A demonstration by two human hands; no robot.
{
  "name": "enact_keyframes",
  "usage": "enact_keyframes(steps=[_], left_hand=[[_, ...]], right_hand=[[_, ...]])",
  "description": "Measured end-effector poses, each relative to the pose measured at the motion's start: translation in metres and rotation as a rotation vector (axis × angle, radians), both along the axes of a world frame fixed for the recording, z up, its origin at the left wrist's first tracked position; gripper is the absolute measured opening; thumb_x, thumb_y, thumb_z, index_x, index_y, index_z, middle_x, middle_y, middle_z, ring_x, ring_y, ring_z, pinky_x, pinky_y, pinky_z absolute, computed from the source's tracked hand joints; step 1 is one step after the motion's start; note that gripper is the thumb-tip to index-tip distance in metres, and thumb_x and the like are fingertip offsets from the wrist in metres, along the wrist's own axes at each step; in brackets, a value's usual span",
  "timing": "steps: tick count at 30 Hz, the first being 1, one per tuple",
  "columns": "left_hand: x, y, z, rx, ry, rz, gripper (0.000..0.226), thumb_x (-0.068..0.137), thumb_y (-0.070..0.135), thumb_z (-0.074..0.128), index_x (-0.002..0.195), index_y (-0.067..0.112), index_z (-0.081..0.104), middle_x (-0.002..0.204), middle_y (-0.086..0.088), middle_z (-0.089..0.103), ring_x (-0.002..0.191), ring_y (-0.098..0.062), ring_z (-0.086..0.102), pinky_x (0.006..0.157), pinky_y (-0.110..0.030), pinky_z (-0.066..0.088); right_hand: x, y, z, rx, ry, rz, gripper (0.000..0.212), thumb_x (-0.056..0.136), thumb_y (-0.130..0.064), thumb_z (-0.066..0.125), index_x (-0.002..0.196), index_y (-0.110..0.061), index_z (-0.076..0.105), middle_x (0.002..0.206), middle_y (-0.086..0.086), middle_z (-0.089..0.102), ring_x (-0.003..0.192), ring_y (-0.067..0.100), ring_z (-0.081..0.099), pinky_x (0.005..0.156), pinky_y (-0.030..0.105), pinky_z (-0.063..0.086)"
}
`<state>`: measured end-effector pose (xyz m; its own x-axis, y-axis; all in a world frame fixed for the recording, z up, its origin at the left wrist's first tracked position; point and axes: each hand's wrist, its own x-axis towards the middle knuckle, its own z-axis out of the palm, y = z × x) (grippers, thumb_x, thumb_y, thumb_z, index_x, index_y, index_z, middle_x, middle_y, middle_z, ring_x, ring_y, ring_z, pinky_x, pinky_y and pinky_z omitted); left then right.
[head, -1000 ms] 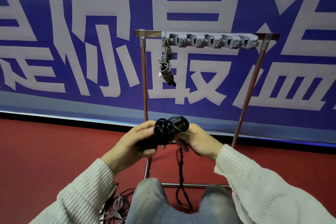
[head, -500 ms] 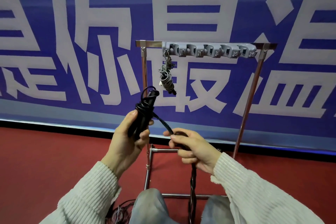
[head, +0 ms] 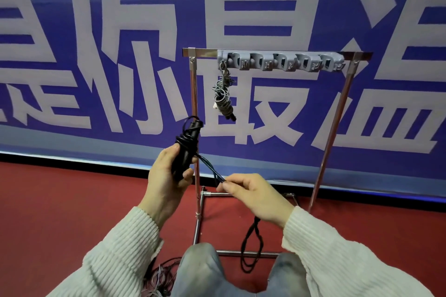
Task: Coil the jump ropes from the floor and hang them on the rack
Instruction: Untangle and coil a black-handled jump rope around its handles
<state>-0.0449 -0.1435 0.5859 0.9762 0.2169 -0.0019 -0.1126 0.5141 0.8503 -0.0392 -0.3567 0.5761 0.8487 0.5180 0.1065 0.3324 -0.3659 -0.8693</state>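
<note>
My left hand (head: pixel 166 176) grips the black handles of a black jump rope (head: pixel 187 138), held upright with a few turns of cord wound round them. The cord runs down and right to my right hand (head: pixel 253 194), which pinches it between thumb and fingers. Below that hand the rest of the cord hangs in a long loop (head: pixel 251 248) toward the floor. Behind stands the metal rack (head: pixel 195 108) with a grey hook bar (head: pixel 280 61) across the top. A coiled grey jump rope (head: pixel 223 94) hangs from the leftmost hook.
More ropes lie tangled on the red floor (head: pixel 60 200) by my left knee, a loose bundle (head: pixel 159 277). My knees in grey trousers (head: pixel 200 270) are at the bottom centre. A blue banner wall (head: pixel 96 31) with large white characters stands right behind the rack.
My left hand raised the handles upright from a level hold in front of me. My right hand slid off the handles down the cord and now holds it out taut to the right.
</note>
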Motion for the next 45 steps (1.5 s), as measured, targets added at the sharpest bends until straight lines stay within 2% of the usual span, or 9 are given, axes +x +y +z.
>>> enact_keyframes(steps=[6,12,17,22,27,31,37,42,45], left_hand=[[-0.004,-0.006,-0.026,1.586,-0.143,-0.063,0.013,0.093,0.05,0.06,0.098,0.039,0.052,0.079,0.014,0.071,0.071,-0.014,0.062,0.065,-0.036,0.05],[-0.02,0.009,-0.005,0.796,-0.174,-0.662,0.016,0.093,0.026,0.071,0.098,0.011,0.066,0.077,-0.014,0.062,0.059,-0.014,0.046,0.054,-0.022,0.038],[-0.019,0.001,-0.007,0.302,-0.221,-0.622,0.031,0.083,0.033,0.077,0.102,0.012,0.065,0.079,-0.022,0.06,0.053,-0.016,0.042,0.047,-0.021,0.026],[-0.017,-0.003,-0.004,0.008,-0.135,-0.511,0.034,0.097,0.035,0.057,0.121,0.012,0.063,0.09,-0.01,0.062,0.053,-0.008,0.037,0.046,-0.018,0.018],[-0.012,0.0,-0.001,0.026,-0.087,-0.315,0.031,0.099,0.035,0.052,0.118,0.013,0.062,0.087,-0.01,0.063,0.052,-0.01,0.037,0.047,-0.019,0.016],[-0.01,0.003,-0.003,0.164,-0.057,-0.226,0.033,0.093,0.036,0.064,0.116,0.013,0.057,0.088,-0.013,0.066,0.052,-0.013,0.038,0.045,-0.018,0.025],[-0.011,-0.003,-0.005,0.126,-0.075,-0.182,0.02,0.099,0.032,0.055,0.107,0.014,0.055,0.086,-0.013,0.065,0.052,-0.014,0.037,0.049,-0.023,0.019],[-0.013,-0.003,-0.005,0.041,-0.067,-0.13,0.028,0.091,0.033,0.059,0.113,0.016,0.054,0.086,-0.013,0.064,0.052,-0.014,0.038,0.052,-0.024,0.014],[-0.012,0.002,-0.009,0.038,-0.066,-0.091,0.014,0.101,0.03,0.054,0.106,0.017,0.057,0.088,-0.012,0.065,0.051,-0.013,0.04,0.052,-0.023,0.016]], right_hand=[[0.01,-0.004,0.029,-0.383,-0.461,-0.015,0.018,0.094,-0.042,0.065,0.089,-0.027,0.074,0.067,-0.007,0.066,0.064,0.008,0.059,0.062,0.029,0.046],[0.028,-0.028,0.047,-0.108,-0.187,0.054,0.018,0.082,-0.029,0.085,0.082,-0.018,0.07,0.076,0.002,0.07,0.068,0.009,0.06,0.071,0.025,0.05],[0.013,-0.016,0.022,0.004,0.107,0.07,0.029,0.103,-0.025,0.059,0.077,-0.013,0.061,0.054,-0.005,0.052,0.043,0.007,0.042,0.044,0.019,0.033],[0.001,-0.01,-0.005,0.044,0.121,0.092,0.024,0.091,-0.027,0.074,0.07,-0.025,0.063,0.068,-0.01,0.061,0.065,0.006,0.054,0.068,0.02,0.043],[-0.004,-0.012,-0.01,0.316,0.499,0.05,0.015,0.093,-0.019,0.07,0.081,-0.015,0.061,0.071,0.003,0.066,0.047,0.012,0.047,0.043,0.023,0.028],[0.002,-0.015,-0.007,0.213,0.467,0.114,0.026,0.071,-0.017,0.077,0.067,-0.019,0.051,0.067,0.002,0.047,0.056,0.012,0.048,0.059,0.031,0.04],[0.004,-0.002,-0.026,0.381,0.443,-0.012,0.028,0.052,0.002,0.068,0.065,-0.018,0.053,0.092,0.011,0.071,0.11,0.043,0.069,0.053,0.02,0.046],[0.007,-0.008,-0.02,0.458,0.534,-0.067,0.043,0.091,0.004,0.064,0.128,-0.018,0.061,0.121,0.008,0.073,0.076,0.022,0.074,0.047,0.023,0.05],[0.01,-0.014,-0.021,0.337,0.535,-0.115,0.028,0.1,-0.014,0.063,0.127,-0.017,0.062,0.093,0.004,0.076,0.045,0.008,0.043,0.036,0.017,0.029]])
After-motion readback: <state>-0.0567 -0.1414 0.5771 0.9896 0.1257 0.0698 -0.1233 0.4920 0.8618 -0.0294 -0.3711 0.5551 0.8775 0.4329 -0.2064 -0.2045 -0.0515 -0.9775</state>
